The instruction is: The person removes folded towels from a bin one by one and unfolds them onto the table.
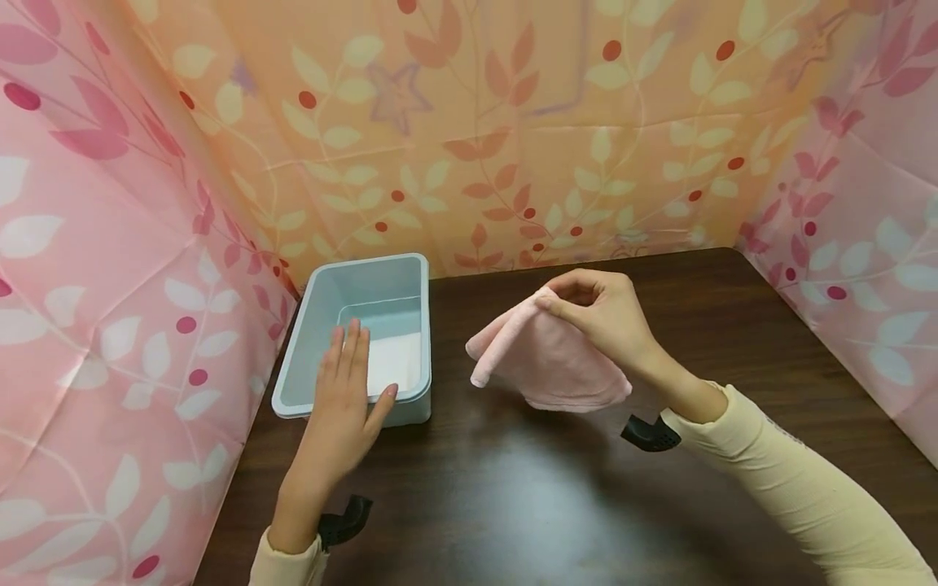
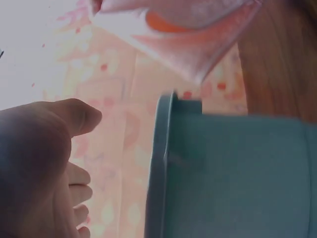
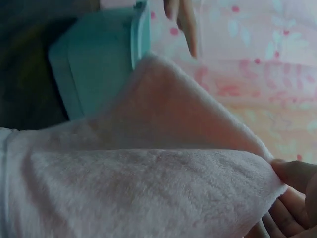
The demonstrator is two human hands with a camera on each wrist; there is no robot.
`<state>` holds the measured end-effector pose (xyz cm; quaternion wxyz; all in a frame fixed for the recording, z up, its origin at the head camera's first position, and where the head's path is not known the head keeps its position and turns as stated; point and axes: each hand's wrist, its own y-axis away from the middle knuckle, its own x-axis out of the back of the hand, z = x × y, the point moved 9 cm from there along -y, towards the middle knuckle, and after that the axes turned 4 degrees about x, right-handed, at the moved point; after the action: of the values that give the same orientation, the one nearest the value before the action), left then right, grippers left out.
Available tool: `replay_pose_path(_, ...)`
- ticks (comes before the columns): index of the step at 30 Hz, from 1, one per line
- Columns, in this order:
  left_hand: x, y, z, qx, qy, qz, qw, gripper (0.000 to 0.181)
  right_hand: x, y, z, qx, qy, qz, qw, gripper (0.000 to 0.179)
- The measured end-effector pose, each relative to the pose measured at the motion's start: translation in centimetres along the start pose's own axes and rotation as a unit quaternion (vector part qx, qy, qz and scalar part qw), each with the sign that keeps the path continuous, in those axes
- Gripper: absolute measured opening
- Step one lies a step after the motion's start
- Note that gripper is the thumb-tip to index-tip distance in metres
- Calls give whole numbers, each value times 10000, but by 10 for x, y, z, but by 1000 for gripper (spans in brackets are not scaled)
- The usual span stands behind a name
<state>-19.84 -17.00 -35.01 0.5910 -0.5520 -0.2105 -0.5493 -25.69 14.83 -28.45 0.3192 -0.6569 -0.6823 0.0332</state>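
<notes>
Left: a light-blue bin (image 1: 370, 281) on the dark table (image 1: 513, 505), a white item (image 1: 396, 362) inside. The left hand (image 1: 340, 415), fingers extended, grips nothing near its rim; a sideways sweep could nudge it. Right: a pink cloth (image 1: 557, 358) hangs over the table, pinched at its top by the right hand (image 1: 604, 313); so small a hold could let it slip.

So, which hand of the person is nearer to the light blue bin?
Left. The left hand overlaps the near end of the light blue bin in the head view; the right hand is off to the bin's right, pinching the pink cloth.
</notes>
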Motion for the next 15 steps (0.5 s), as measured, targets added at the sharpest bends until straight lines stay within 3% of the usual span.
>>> replay_pose_path(8,-12,-4,23,-407,104,-114,9991,84,-20,21,16,-340,-535,80,9980,19)
replay_pose_path(15,-20,-5,37,-604,88,-227,9979,80,-44,25,59,-641,-284,-58,9975,23)
